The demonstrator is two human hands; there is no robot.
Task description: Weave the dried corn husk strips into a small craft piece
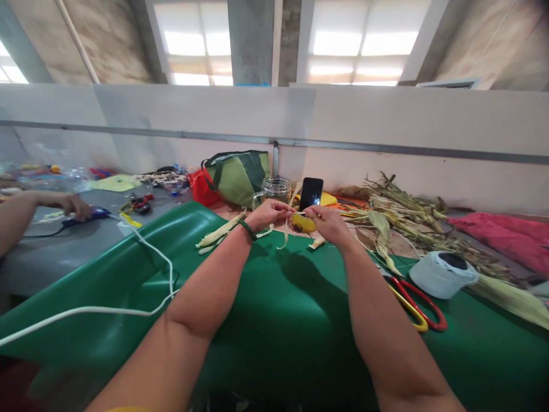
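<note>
Both hands are raised over the green mat (266, 320), their fingertips close together. My left hand (269, 214), below a dark green bead bracelet (247, 230), pinches a pale strip of corn husk (285, 236), one end of which dangles while another part stands up. My right hand (329, 223) is closed on the strip's side stretch between the two hands. Under and behind the fingers are a yellow object (304, 223), a phone (311, 193) propped upright and a glass mug (275, 186). Pale husk pieces (221, 232) lie beside my left wrist.
Scissors (422, 306) with red and yellow handles and a white spool (444, 274) lie at my right forearm. Dried husks and stalks (398, 206) are heaped behind. A white cable (107, 311) crosses the mat's left. Further left, another person's hand (71, 205) touches a dark tool.
</note>
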